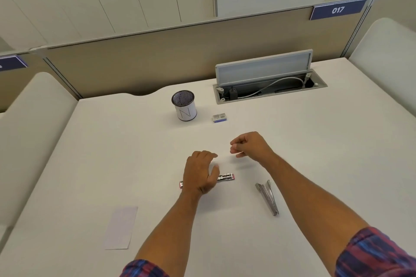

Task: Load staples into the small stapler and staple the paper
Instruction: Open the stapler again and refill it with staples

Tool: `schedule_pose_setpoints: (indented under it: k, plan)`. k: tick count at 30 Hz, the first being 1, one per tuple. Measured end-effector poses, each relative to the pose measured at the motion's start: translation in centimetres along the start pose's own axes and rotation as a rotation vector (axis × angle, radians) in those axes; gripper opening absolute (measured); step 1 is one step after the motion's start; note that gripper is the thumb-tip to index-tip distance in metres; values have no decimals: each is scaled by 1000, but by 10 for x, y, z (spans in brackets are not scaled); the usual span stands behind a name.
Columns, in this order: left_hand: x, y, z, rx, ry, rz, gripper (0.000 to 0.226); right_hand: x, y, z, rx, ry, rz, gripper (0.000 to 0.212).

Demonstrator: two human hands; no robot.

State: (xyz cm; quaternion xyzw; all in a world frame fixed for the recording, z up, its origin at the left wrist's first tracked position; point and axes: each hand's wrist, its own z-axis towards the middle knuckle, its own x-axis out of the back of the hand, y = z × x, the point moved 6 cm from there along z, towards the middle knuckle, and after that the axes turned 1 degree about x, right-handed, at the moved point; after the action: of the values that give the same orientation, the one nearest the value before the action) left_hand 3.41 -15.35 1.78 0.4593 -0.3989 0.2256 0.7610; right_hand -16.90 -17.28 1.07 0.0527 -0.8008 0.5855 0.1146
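White worktop (292, 141): small pink-ended metal stapler (225, 177) lying opened under left hand (200, 173), fingers loosely spread. Right hand (249, 145) fingers pinched, contents too small to tell. Best steadying stapler before seating staples; pale paper slip (121, 228) near left.

Stapler (225, 177) shiny metal, pink plastic ends; desk (315, 153) matt smooth white; paper (121, 228) matt.

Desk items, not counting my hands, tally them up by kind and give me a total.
Staplers: 2, a small pink one under the left hand and a metal one
Staple boxes: 1
Pen cups: 1
Paper slips: 1
Total: 5
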Motion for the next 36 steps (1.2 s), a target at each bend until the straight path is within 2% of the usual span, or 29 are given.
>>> schedule_pose_setpoints:
  k: [8, 11, 16, 22, 27, 36]
  plan:
    - [3, -9, -46, 9, -86, 146, 44, -27, 8, -31, 42, -12, -78, 8]
    - [2, -9, -51, 19, -90, 191, 35, -37, 11, -40, 79, -44, -164, 7]
    - [-1, -15, -54, 66, -125, 229, 22, -51, 21, -53, 51, -98, -148, 11]
    - [0, -15, -54, 81, -160, 216, 27, -55, 28, -62, 49, -118, -91, 4]
    - [2, -12, -57, 106, -142, 122, 32, -51, 26, -67, 57, -110, -12, 8]
    - [12, 2, -62, 46, -76, 42, 45, -46, 13, -71, 97, -108, 132, 12]
